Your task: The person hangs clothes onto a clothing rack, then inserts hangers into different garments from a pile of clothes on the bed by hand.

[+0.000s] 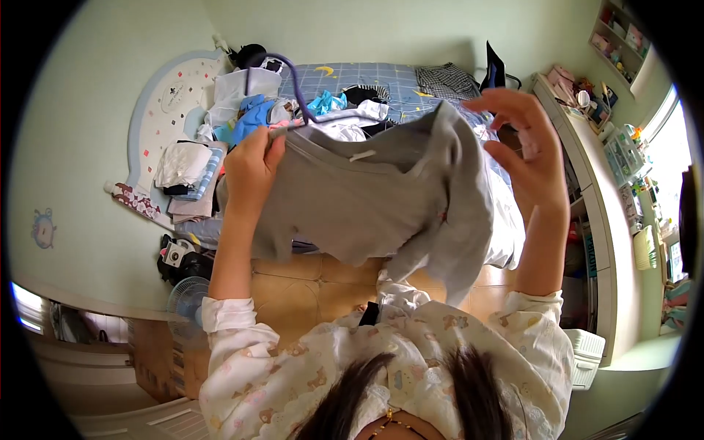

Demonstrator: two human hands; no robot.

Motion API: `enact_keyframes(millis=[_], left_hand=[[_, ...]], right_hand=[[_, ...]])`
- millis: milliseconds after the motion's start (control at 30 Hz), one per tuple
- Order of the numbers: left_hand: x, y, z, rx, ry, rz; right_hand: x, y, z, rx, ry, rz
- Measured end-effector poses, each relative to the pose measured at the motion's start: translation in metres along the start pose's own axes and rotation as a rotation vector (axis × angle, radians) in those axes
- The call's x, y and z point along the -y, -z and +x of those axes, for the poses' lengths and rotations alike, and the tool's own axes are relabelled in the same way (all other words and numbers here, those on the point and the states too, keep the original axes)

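Observation:
A grey garment hangs spread out in front of me, with a small white label at its neckline. My left hand is closed on the garment's shoulder and the part of the hanger inside it. The purple hanger shows its hook and one arm above the neckline; its other parts are hidden by the cloth and my hand. To the right of the garment, my right hand is raised with fingers apart and curved, holding nothing. The garment's right shoulder stands up close beside that hand.
Behind the garment is a bed with piles of clothes. Folded clothes lie at its left end. A fan stands at lower left. A long cabinet runs along the right, with a white bin below.

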State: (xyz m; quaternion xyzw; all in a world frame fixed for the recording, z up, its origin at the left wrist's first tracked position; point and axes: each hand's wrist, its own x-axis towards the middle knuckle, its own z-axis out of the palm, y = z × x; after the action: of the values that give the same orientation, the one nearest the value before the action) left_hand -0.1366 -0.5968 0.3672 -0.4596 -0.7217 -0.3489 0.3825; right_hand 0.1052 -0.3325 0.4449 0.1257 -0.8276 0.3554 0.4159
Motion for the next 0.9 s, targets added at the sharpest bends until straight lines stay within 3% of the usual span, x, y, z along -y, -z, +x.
enact_keyframes(millis=[67,133,333,467,567,633,700,833,867,900], left_hand=[[0.007,-0.006,0.001,0.009,0.106,-0.055],[0.009,-0.011,0.004,-0.009,0.135,-0.117],[-0.009,-0.019,0.015,0.082,0.092,-0.251],[-0.01,-0.02,0.024,0.148,-0.021,-0.442],[-0.003,-0.012,0.025,0.084,-0.092,-0.401],[0.021,-0.008,0.013,0.174,0.05,-0.227],[0.047,-0.003,-0.003,0.253,0.157,-0.067],[0.066,0.003,-0.003,0.09,0.017,-0.007],[0.064,0.007,0.003,0.122,0.062,0.003],[0.061,0.009,0.01,0.295,0.184,0.063]], right_hand=[[0.009,0.016,0.006,0.133,-0.033,-0.261],[-0.004,0.023,-0.003,0.271,-0.237,-0.296],[-0.014,0.003,-0.015,0.305,-0.308,-0.379],[-0.028,-0.004,-0.026,0.092,-0.198,-0.472],[-0.046,0.016,-0.041,-0.061,-0.307,-0.399],[-0.052,0.035,-0.047,-0.096,-0.433,-0.393],[-0.055,0.043,-0.051,-0.189,-0.425,-0.32],[-0.064,0.065,-0.061,-0.131,-0.434,-0.322],[-0.064,0.068,-0.062,-0.11,-0.435,-0.307],[-0.06,0.065,-0.064,-0.127,-0.52,-0.213]])
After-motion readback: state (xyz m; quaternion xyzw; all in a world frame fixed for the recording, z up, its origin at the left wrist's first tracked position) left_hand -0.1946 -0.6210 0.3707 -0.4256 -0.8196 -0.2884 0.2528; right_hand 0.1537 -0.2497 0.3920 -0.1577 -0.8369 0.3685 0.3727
